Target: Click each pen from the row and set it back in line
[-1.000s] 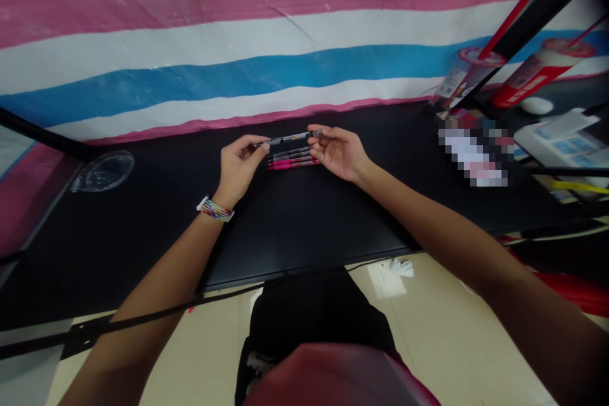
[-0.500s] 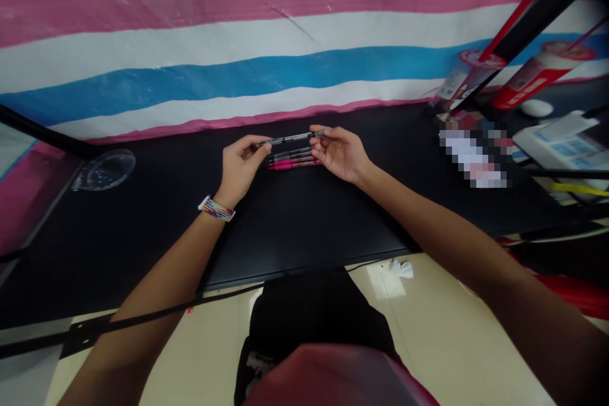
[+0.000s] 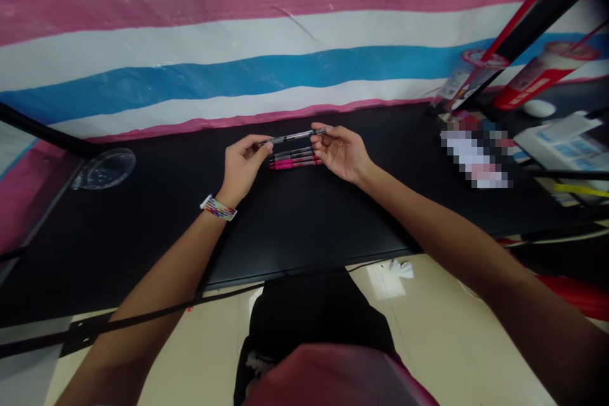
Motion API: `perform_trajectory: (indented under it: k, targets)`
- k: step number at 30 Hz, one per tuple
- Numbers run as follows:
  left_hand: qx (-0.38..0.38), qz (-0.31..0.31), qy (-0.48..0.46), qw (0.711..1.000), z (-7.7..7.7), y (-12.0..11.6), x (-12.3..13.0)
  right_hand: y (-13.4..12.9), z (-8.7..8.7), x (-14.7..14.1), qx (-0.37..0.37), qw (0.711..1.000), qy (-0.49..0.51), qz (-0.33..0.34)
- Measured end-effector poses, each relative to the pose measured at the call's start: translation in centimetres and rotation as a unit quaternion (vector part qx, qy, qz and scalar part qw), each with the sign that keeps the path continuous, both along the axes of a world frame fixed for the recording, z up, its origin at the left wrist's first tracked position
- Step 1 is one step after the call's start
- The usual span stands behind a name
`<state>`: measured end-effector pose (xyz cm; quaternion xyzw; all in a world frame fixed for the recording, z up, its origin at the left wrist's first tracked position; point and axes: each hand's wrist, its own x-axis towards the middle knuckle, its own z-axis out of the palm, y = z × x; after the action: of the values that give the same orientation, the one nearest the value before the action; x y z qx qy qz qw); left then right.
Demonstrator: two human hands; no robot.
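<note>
A clear and black pen [image 3: 295, 136] is held level between my two hands, just above the black table [image 3: 304, 222]. My left hand [image 3: 243, 162] pinches its left end between thumb and fingers. At the other end, my right hand [image 3: 343, 152] grips the tip between thumb and index finger, its other fingers loosely curled. Below the held pen, several pens lie side by side on the table, with black ones [image 3: 297, 153] at the back and pink ones [image 3: 290, 163] nearest me. Their right ends are close to my right fingers.
A clear plastic lid [image 3: 108, 169] lies at the left. On the right stand two cups with red straws [image 3: 469, 79] [image 3: 542, 76], near a white mouse [image 3: 539, 108], a white box [image 3: 566, 139] and a blurred-out item [image 3: 476, 152]. Behind hangs a striped sheet [image 3: 266, 70].
The held pen has turned slightly in my fingers, and its markings look different. Both hands have otherwise stayed almost in place.
</note>
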<state>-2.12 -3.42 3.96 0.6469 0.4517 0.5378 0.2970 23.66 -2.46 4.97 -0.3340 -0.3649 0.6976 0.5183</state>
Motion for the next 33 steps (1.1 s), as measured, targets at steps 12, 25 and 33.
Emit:
perform_trajectory:
  k: [12,25,33]
  targets:
    - [0.014,0.028,0.054,0.998,-1.3,2.1,-0.6,2.6,-2.1,2.2,0.349,0.839,-0.402,-0.109]
    - [0.033,0.056,0.151,0.986,-2.5,2.8,-1.6,3.8,-3.9,2.2,0.374,0.759,-0.529,-0.069]
    - [0.038,0.072,0.191,0.978,-3.2,3.1,-1.8,3.2,-3.6,1.9,0.374,0.758,-0.528,-0.081]
